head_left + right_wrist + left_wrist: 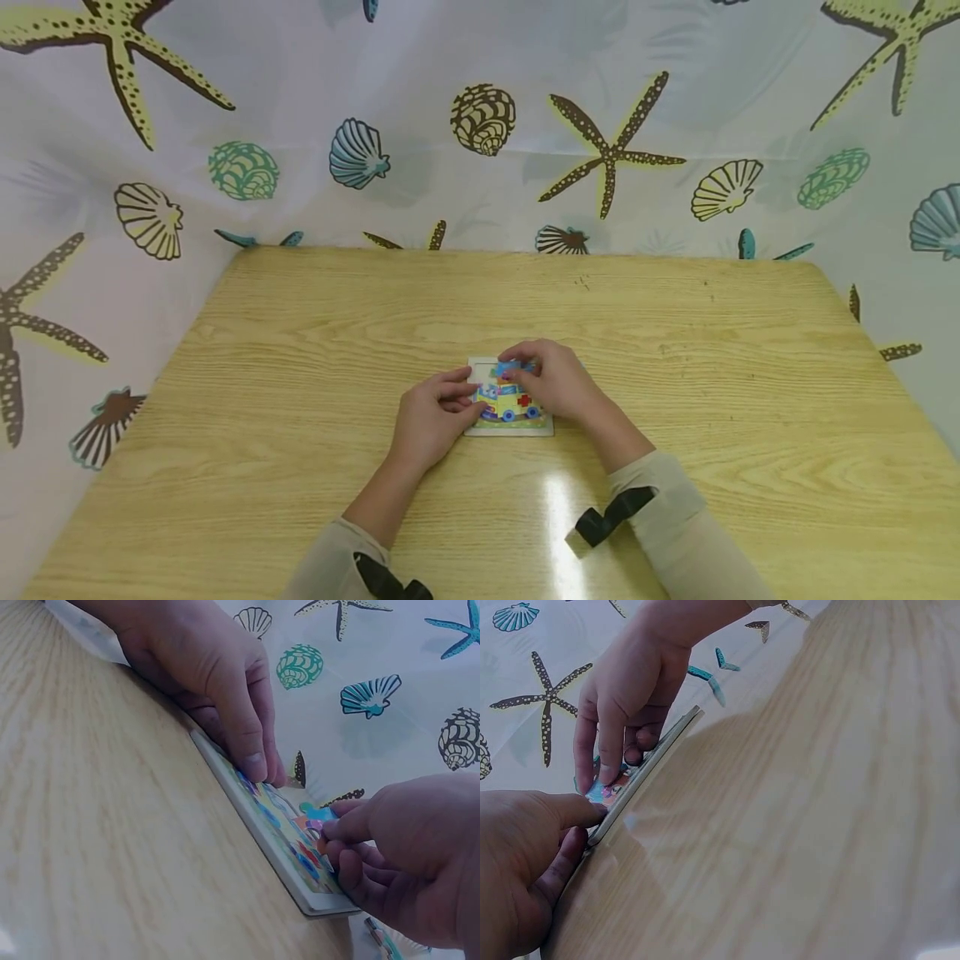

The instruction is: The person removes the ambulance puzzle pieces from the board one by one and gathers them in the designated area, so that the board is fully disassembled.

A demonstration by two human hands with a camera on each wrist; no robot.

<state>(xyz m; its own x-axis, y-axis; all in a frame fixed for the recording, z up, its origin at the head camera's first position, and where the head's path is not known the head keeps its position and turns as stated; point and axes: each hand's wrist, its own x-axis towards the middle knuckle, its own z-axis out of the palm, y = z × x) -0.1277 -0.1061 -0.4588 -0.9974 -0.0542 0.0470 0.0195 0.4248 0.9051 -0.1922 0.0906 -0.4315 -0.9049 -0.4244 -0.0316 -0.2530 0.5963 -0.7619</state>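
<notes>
A small picture puzzle (512,432) in a pale frame lies flat on the table, showing a yellow ambulance with a red cross and blue wheels. At its left side my left hand (435,414) holds the board with thumb and fingers, the thumb on the picture. My right hand (553,379) is over the upper right part, pinching a blue puzzle piece (322,814) with orange and purple on it. A bare backing area (484,371) shows at the puzzle's upper left. Fingers cover part of the right side.
The wooden table (300,333) stretches away on all sides of the puzzle. Behind it hangs a white curtain (420,100) printed with shells and starfish. Black straps with cameras (600,525) sit on both sleeves.
</notes>
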